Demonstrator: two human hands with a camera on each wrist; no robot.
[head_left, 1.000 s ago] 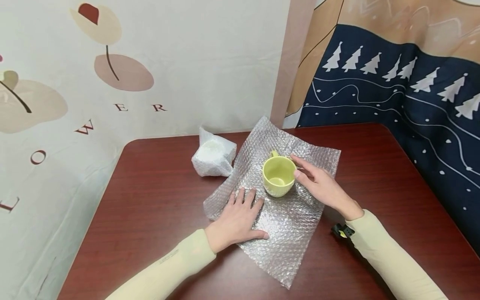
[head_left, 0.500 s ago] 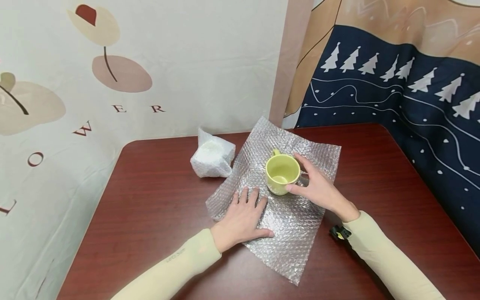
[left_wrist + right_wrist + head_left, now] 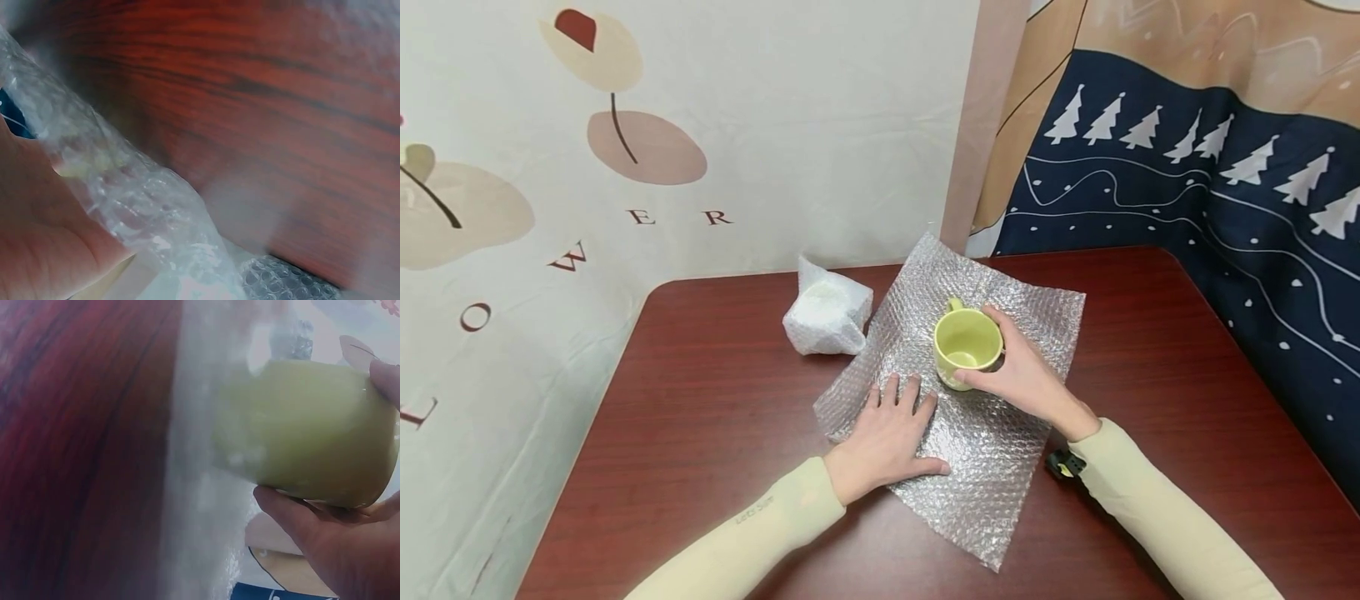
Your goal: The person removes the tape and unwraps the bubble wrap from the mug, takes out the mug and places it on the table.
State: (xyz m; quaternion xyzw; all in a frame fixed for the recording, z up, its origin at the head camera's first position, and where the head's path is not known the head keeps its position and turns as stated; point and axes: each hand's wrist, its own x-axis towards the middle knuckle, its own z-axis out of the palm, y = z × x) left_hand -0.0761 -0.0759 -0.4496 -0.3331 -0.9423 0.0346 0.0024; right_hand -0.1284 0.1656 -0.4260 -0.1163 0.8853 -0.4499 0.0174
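Observation:
A yellow-green mug (image 3: 967, 340) stands upright on a sheet of bubble wrap (image 3: 955, 500), its handle pointing to the back. My right hand (image 3: 1030, 371) grips the mug from the right, thumb at its near side and fingers at its far side. The right wrist view has the mug (image 3: 312, 431) between the thumb and fingers of this hand (image 3: 337, 537). Flat on the wrap, to the near left of the mug, rests my left hand (image 3: 887, 437) with fingers spread. Some right-hand fingers are hidden behind the mug in the head view.
A white bubble-wrapped bundle (image 3: 827, 312) sits at the back of the dark red table (image 3: 715, 375), left of the sheet. The sheet's left edge curls up. Printed cloth hangings (image 3: 835, 125) stand behind the table and along its right side.
My right hand has closed round the mug, its thumb sliding to the near side. The mug has shifted slightly right. My left hand has stayed on the wrap, with a small shift to the right.

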